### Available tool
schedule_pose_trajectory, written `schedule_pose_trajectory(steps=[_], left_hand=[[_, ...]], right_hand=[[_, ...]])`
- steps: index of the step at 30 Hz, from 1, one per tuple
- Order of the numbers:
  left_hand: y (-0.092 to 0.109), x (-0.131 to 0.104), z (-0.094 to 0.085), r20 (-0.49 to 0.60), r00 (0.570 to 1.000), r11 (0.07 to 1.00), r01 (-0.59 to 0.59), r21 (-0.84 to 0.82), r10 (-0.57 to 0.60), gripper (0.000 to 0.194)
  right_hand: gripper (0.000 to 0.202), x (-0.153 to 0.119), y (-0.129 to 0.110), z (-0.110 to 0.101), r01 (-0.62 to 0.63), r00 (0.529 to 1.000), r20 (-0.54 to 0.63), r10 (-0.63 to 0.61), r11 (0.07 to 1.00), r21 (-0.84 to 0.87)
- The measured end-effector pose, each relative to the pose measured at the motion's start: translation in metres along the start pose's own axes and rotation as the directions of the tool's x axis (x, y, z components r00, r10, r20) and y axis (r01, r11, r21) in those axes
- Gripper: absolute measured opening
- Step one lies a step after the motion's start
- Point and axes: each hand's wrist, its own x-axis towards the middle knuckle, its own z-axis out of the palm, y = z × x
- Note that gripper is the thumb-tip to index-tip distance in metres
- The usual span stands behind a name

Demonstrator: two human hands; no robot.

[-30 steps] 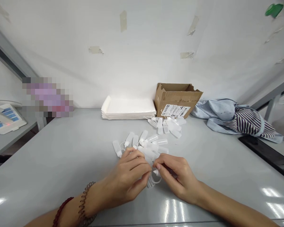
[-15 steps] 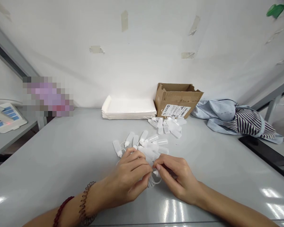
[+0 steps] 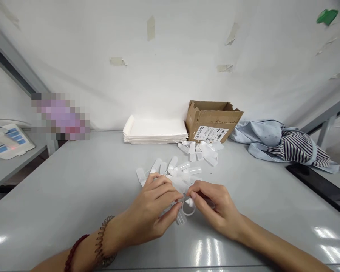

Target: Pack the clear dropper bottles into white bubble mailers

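Observation:
Small translucent plastic squeeze bottles [image 3: 179,184] with white nozzles and tethered caps lie in a loose pile at mid-table. In front of the pile my right hand [image 3: 219,211] pinches one squeeze bottle [image 3: 190,203] between thumb and forefinger, mostly hidden by the fingers. Its white strap [image 3: 189,214] hangs in a loop below. My left hand [image 3: 155,207] is closed in a pinch at the nozzle end, on what looks like the bottle's tiny cap, largely covered by the fingertips. A clear bottle [image 3: 181,217] lies under the hands.
Behind is a second cluster of bottles [image 3: 205,152]. A stack of white padded envelopes [image 3: 155,130] and an open cardboard box [image 3: 215,121] stand against the wall. Blue striped cloth [image 3: 294,145] and a black flat object [image 3: 320,187] are at right, a scale-like device [image 3: 14,141] at left.
My hands have drawn slightly apart, the right one moving a little right. More of the bottle's white nozzle and strap loop shows between them. The camera view has shifted slightly.

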Motion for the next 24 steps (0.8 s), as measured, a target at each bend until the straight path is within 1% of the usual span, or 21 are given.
schedule_pose_trajectory(steps=[3,7,9,12,13,14,16,18,20,22,24], left_hand=[[0.002,0.001,0.000,0.001,1.000,1.000,-0.027,0.010,0.027,0.012],[0.002,0.001,0.000,0.030,0.998,0.997,-0.059,0.052,0.058,0.012],[-0.001,0.000,-0.001,0.027,0.998,0.995,-0.064,0.079,0.062,0.012],[-0.008,0.000,-0.003,-0.010,0.998,0.995,-0.053,0.082,0.054,0.013],[-0.010,0.000,-0.004,-0.027,0.999,0.996,-0.042,0.077,0.044,0.014],[-0.013,0.000,-0.006,-0.046,0.998,0.997,-0.029,0.074,0.032,0.014],[-0.017,0.001,-0.010,-0.089,0.996,0.997,0.005,0.083,0.002,0.013],[-0.021,0.003,-0.015,-0.135,0.991,0.993,0.040,0.112,-0.025,0.012],[-0.023,0.005,-0.020,-0.173,0.984,0.986,0.059,0.159,-0.031,0.012],[-0.024,0.007,-0.026,-0.204,0.979,0.975,0.050,0.215,-0.005,0.012],[-0.023,0.009,-0.030,-0.224,0.974,0.963,0.029,0.267,0.033,0.012]], right_hand=[[0.022,-0.002,0.001,0.002,0.000,1.000,0.031,0.000,1.000,0.001],[0.022,-0.004,0.003,0.003,0.022,0.999,0.050,-0.020,0.999,-0.029],[0.021,-0.003,0.004,0.001,0.028,0.998,0.062,-0.025,0.998,-0.051],[0.021,0.001,0.010,-0.008,0.032,0.997,0.074,-0.026,0.996,-0.084],[0.023,0.002,0.014,-0.013,0.042,0.998,0.055,-0.036,0.993,-0.113],[0.024,0.004,0.019,-0.017,0.053,0.999,0.012,-0.052,0.986,-0.159],[0.026,0.009,0.033,-0.028,0.049,0.986,-0.133,-0.096,0.948,-0.314],[0.023,0.015,0.051,-0.039,-0.016,0.960,-0.261,-0.097,0.917,-0.398],[0.016,0.020,0.070,-0.049,-0.077,0.932,-0.349,-0.100,0.885,-0.459],[0.013,0.024,0.087,-0.056,-0.108,0.921,-0.373,-0.109,0.850,-0.515],[0.014,0.026,0.101,-0.060,-0.117,0.925,-0.362,-0.118,0.817,-0.565]])
